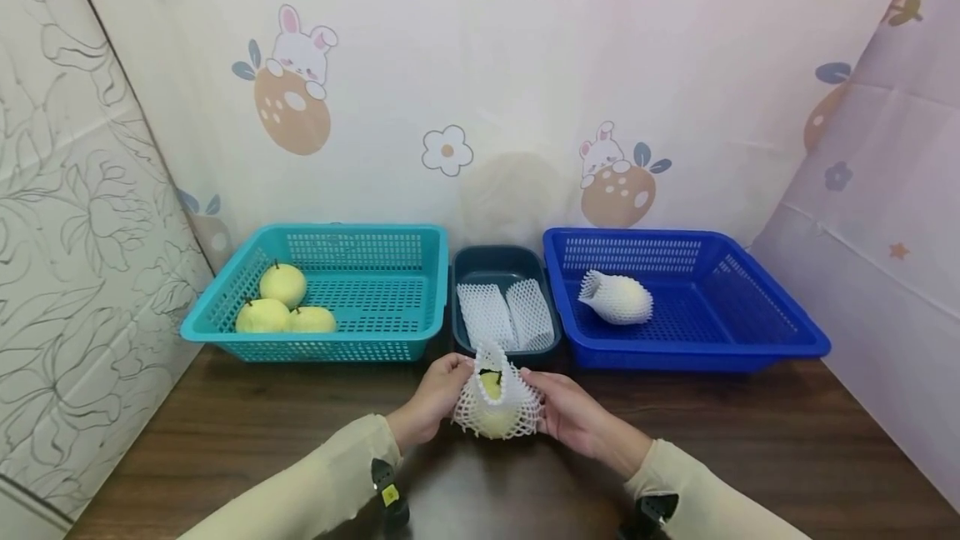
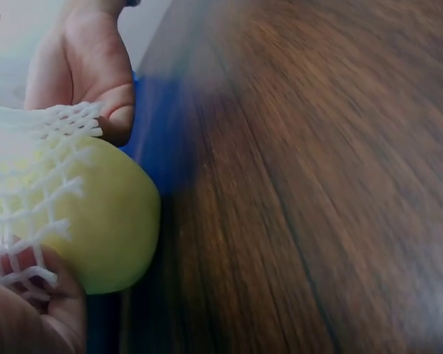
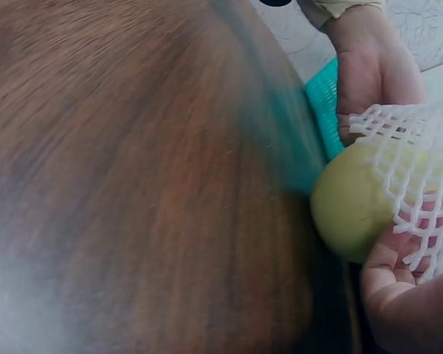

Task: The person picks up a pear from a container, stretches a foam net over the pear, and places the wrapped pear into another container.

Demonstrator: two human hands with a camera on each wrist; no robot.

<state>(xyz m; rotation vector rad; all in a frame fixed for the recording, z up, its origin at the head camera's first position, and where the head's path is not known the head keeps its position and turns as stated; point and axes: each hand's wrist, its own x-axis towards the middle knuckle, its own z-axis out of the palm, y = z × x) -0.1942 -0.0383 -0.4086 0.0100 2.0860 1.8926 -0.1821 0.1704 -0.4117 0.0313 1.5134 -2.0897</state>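
A yellow-green pear (image 1: pixel 492 422) sits partly inside a white foam net sleeve (image 1: pixel 517 398) just above the wooden table's middle. My left hand (image 1: pixel 437 398) grips the net's left side, and my right hand (image 1: pixel 567 411) grips its right side. The net's upper end stands up past the stem. Both wrist views show the lower part of the pear (image 2: pixel 125 221) bare below the net's strands (image 3: pixel 413 169). Some fingertips are hidden behind the mesh.
Behind on the left, a teal basket (image 1: pixel 390 348) holds three pears (image 1: pixel 283 285). A dark tray (image 1: pixel 498 255) with flat foam nets (image 1: pixel 487 315) stands in the middle. On the right, a blue basket (image 1: pixel 697 357) holds a net-wrapped pear (image 1: pixel 626 301).
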